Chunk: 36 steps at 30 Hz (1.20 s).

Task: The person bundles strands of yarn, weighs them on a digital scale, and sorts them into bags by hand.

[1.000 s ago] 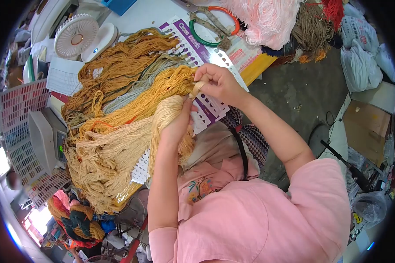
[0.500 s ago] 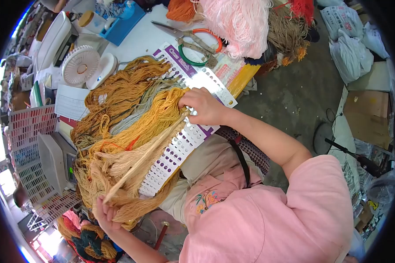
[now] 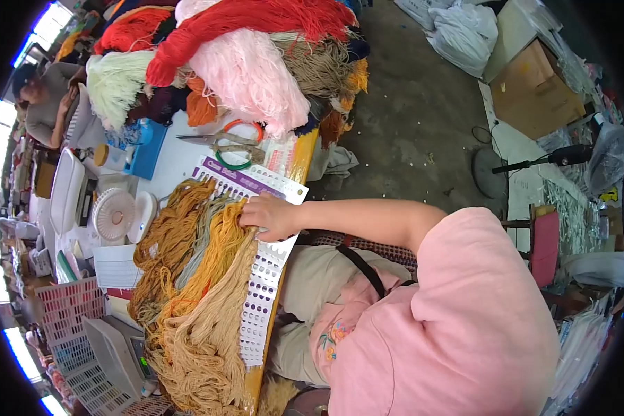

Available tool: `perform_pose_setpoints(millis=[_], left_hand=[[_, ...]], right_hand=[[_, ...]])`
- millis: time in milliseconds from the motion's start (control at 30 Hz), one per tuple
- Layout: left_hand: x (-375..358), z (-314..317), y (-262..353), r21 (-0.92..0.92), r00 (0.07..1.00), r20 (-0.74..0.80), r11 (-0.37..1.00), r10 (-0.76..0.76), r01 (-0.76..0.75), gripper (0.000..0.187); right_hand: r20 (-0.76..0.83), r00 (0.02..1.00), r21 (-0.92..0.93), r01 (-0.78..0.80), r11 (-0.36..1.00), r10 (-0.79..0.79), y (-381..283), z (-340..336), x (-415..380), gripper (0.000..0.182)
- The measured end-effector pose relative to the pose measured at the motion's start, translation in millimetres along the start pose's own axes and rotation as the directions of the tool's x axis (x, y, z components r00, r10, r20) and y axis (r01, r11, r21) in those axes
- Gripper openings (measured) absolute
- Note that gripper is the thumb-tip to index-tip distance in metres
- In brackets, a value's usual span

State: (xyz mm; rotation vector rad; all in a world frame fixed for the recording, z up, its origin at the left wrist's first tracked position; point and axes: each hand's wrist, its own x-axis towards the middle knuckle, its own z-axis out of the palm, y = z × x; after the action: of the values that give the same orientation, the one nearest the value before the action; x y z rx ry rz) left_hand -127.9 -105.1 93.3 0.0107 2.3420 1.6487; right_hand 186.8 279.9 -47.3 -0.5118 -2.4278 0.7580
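My right hand (image 3: pixel 269 216) is closed at the edge of a white and purple card (image 3: pixel 295 192) with rows of holes, its fingers over the top of the beige thread (image 3: pixel 218 312). Yellow thread (image 3: pixel 223 232) lies beside the fingertips. Farther left are a thin grey bundle (image 3: pixel 200 239) and ochre-brown thread (image 3: pixel 170 236). The bundles hang from the card's holes and spread over the table. Part of the card is hidden under my hand. My left hand is out of view.
Scissors with orange and green handles (image 3: pixel 232 143) lie beyond the card. Behind them are pink (image 3: pixel 246 76) and red (image 3: pixel 222 28) yarn. A small fan (image 3: pixel 114 213), a blue tray (image 3: pixel 148 149) and a plastic basket (image 3: pixel 69 305) stand left. Another person (image 3: pixel 52 104) sits at upper left.
The view has turned and shifted. My left hand, which held the far end of a beige strand, has left the view. That strand now lies down among the beige thread.
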Motion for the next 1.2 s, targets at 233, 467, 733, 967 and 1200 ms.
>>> perform_pose_setpoints(millis=[233, 467, 733, 967, 1200], left_hand=[[36.2, -37.9, -69.7, 0.111, 0.995, -0.071, 0.992, 0.072, -0.064, 0.045], [13.6, 28.6, -148.8, -0.048, 0.962, 0.004, 0.961, -0.272, 0.271, 0.055], [44.9, 28.5, -252.0, 0.294, 0.968, -0.227, 0.955, 0.108, -0.037, 0.046], [26.1, 42.8, -168.3, 0.872, 0.737, -0.118, 0.424, 0.665, -0.243, 0.029], [22.9, 42.7, -160.8, 0.984, 0.734, 0.045, 0.097, 0.677, -0.150, 0.029]], right_hand=[[0.289, 0.949, -0.180, 0.185, 0.966, -0.128, -21.1, -29.2, -28.3, 0.079], [0.483, 0.863, -0.161, 0.255, 0.954, -0.149, -13.1, -39.2, -14.2, 0.073], [0.521, 0.842, -0.367, 0.368, 0.854, -0.139, -18.9, -29.3, -14.8, 0.064], [0.579, 0.800, -0.410, 0.449, 0.794, -0.154, -20.3, -29.3, -13.4, 0.070], [0.606, 0.785, -0.438, 0.460, 0.773, -0.124, -22.4, -31.0, -15.4, 0.082]])
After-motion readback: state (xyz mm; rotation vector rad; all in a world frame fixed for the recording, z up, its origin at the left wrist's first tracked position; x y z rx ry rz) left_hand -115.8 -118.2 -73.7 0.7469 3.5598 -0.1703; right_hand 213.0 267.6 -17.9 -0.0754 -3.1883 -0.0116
